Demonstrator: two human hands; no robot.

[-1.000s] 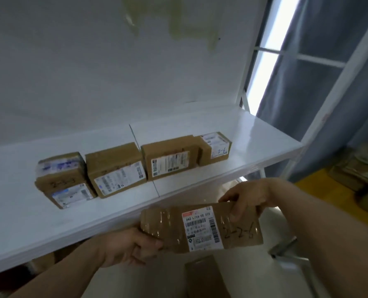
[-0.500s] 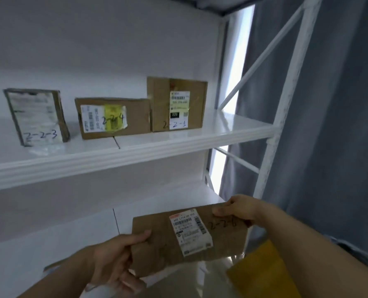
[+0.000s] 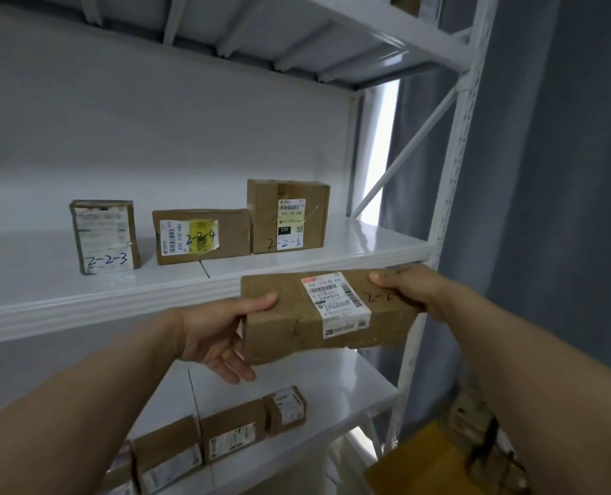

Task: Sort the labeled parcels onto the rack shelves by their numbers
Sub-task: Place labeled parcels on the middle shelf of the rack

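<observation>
I hold a flat brown cardboard parcel with a white shipping label and handwritten "2-2-", just in front of the white middle shelf. My left hand grips its left end, thumb on top. My right hand grips the right end and covers the last digit. On that shelf stand three parcels: one marked 2-2-3, one marked 2-2-4 with a yellow sticker, and a taller box marked 2-2-5 or similar.
The lower shelf carries several small labeled boxes. A white upright post with a diagonal brace bounds the rack on the right, grey curtain beyond. The shelf right of the tall box is bare. Yellow floor and more parcels lie lower right.
My view has lifted from the lower shelf to the middle one. Both hands have raised the parcel up to the front edge of the middle shelf.
</observation>
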